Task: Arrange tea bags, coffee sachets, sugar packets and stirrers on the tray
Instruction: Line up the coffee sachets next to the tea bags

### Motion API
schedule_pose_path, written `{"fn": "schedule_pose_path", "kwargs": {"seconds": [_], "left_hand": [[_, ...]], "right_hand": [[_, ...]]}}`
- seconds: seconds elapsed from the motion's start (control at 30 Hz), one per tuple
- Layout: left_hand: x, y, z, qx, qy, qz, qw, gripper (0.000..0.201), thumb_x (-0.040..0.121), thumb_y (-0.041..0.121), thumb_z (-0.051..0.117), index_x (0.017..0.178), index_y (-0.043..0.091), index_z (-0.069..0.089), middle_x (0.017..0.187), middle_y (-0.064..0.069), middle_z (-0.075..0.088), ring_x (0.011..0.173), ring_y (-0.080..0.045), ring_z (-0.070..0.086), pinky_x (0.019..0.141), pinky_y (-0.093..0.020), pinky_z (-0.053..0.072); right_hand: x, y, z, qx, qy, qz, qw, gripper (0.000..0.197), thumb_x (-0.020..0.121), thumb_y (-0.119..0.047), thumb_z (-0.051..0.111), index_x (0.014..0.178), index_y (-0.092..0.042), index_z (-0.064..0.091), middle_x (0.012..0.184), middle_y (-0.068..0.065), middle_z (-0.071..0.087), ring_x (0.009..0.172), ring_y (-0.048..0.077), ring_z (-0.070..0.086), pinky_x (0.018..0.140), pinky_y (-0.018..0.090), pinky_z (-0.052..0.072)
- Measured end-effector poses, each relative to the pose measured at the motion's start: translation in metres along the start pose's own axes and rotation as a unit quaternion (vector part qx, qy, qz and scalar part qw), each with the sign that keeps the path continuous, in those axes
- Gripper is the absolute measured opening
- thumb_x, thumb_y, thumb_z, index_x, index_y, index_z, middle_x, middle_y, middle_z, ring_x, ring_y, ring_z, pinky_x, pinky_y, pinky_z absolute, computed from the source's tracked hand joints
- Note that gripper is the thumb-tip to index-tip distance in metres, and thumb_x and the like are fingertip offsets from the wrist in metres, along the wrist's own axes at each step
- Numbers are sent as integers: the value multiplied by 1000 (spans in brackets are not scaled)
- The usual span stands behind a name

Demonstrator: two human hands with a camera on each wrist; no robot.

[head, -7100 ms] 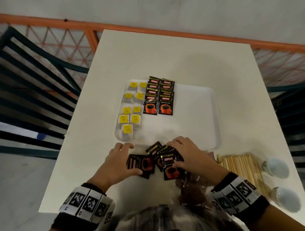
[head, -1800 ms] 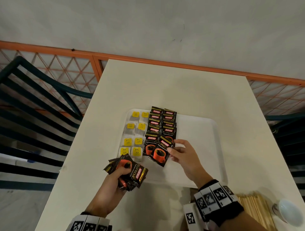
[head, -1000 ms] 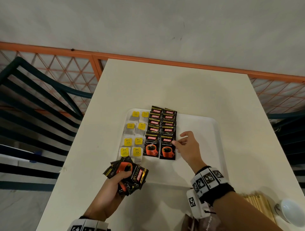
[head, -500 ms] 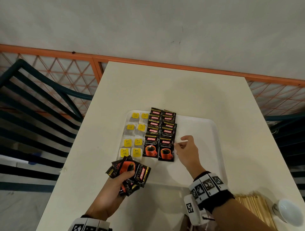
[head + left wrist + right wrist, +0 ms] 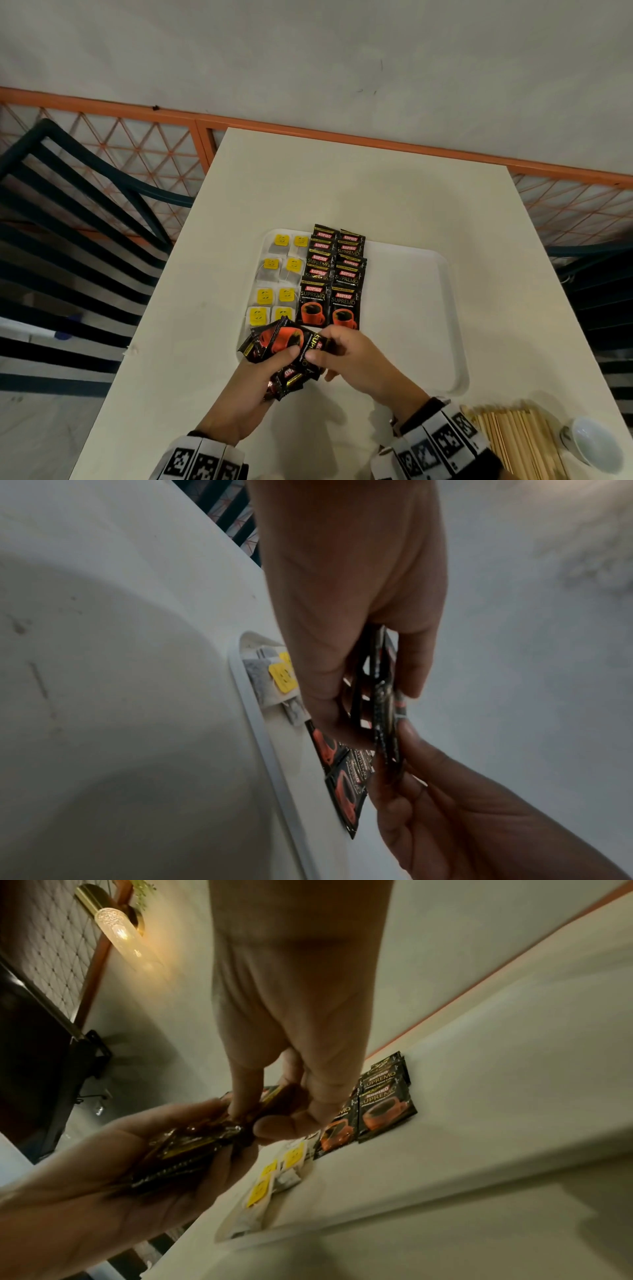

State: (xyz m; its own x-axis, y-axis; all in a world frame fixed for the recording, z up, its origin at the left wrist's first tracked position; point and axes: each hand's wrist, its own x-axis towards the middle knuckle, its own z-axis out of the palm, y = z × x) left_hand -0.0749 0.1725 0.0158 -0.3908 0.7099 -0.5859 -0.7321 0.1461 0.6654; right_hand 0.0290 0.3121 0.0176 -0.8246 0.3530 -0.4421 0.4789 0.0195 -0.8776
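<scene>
A white tray [image 5: 428, 308] lies on the table. Its left side holds two columns of tea bags [image 5: 274, 284] with yellow tags, and beside them two overlapping columns of black coffee sachets [image 5: 337, 274]. Over the tray's near left corner my left hand [image 5: 270, 370] grips a fanned bunch of coffee sachets [image 5: 281, 342]. My right hand [image 5: 339, 356] pinches one sachet of that bunch between thumb and fingers. The left wrist view shows the bunch [image 5: 380, 696] edge-on between both hands. In the right wrist view my thumb and forefinger [image 5: 240, 1096] close on the sachets' top edge.
Wooden stirrers [image 5: 513, 442] lie in a flat pile at the near right of the table, next to a small white cup [image 5: 596, 445]. The tray's right half is bare. Dark chairs stand on both sides, an orange railing behind.
My right hand has left the laid-out sachet columns and come back toward me to the bunch in my left hand, now pinching one sachet. The left hand has shifted slightly right.
</scene>
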Motion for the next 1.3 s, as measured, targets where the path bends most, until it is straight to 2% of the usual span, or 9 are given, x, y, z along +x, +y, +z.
{"fn": "schedule_pose_path", "kwargs": {"seconds": [0.23, 0.4, 0.5, 0.6, 0.73, 0.87, 0.93, 1.03, 1.3], "left_hand": [[4, -3, -13, -46, 64, 21, 997, 31, 85, -1, 51, 115, 6, 58, 91, -13, 70, 83, -27, 65, 59, -30, 58], [2, 5, -23, -50, 106, 51, 992, 22, 88, -1, 49, 101, 11, 60, 75, -6, 73, 65, -17, 70, 49, -23, 55], [0, 6, -27, 73, 95, 76, 990, 26, 81, 7, 66, 106, 14, 63, 86, -4, 73, 76, -15, 70, 58, -20, 53], [-4, 4, -22, 146, 53, 57, 986, 25, 83, 12, 67, 107, 20, 65, 95, -3, 74, 87, -14, 71, 71, -21, 54], [-6, 3, -18, 109, 47, 62, 991, 48, 61, 24, 80, 107, 21, 66, 100, -6, 74, 98, -25, 68, 95, -47, 48], [-1, 3, -16, 28, 98, 88, 991, 24, 81, 0, 64, 98, 17, 65, 81, 1, 75, 81, -14, 71, 70, -28, 54], [-2, 5, -15, 22, 112, 94, 989, 22, 85, -2, 58, 98, 15, 64, 77, 2, 75, 74, -10, 71, 56, -19, 53], [-4, 5, -15, 23, 104, 85, 991, 24, 86, -1, 56, 104, 14, 63, 90, -4, 74, 87, -17, 71, 58, -20, 54], [-4, 3, -27, -33, 127, 51, 990, 35, 87, -2, 53, 119, 12, 56, 101, -9, 66, 92, -22, 63, 72, -30, 50]], "right_hand": [[2, 3, -2, 17, 51, 10, 998, 24, 86, -17, 64, 109, -11, 60, 86, 2, 60, 62, 10, 63, 61, 25, 56], [-4, -8, -11, -108, -36, -29, 993, 38, 97, -13, 43, 126, -37, 48, 103, -26, 50, 90, -4, 54, 74, 8, 47], [-4, -16, -14, -165, -71, -59, 982, 42, 93, -17, 52, 130, -36, 46, 119, -17, 54, 108, -1, 51, 89, 12, 42], [3, -21, -10, -113, -38, -79, 990, 44, 84, -20, 66, 119, -37, 46, 86, 0, 66, 79, 1, 61, 70, 13, 44], [13, -20, 2, -29, 71, -83, 994, 39, 78, -21, 73, 103, -32, 46, 73, -4, 68, 64, -4, 58, 65, 8, 41], [10, -9, 19, 57, 91, -25, 994, 31, 84, -26, 66, 103, -31, 42, 86, 3, 70, 68, 3, 62, 59, 13, 46], [7, -3, 22, 28, 64, -5, 998, 28, 86, -26, 63, 108, -17, 49, 90, 9, 69, 71, 8, 63, 58, 15, 48], [10, 6, 22, 34, 60, 9, 998, 27, 87, -19, 61, 109, -4, 55, 87, 7, 66, 68, 8, 61, 61, 18, 50], [38, 6, 4, 74, 179, 46, 980, 5, 87, -11, 61, 88, -14, 58, 74, 1, 62, 62, 10, 58, 54, 16, 46]]}}
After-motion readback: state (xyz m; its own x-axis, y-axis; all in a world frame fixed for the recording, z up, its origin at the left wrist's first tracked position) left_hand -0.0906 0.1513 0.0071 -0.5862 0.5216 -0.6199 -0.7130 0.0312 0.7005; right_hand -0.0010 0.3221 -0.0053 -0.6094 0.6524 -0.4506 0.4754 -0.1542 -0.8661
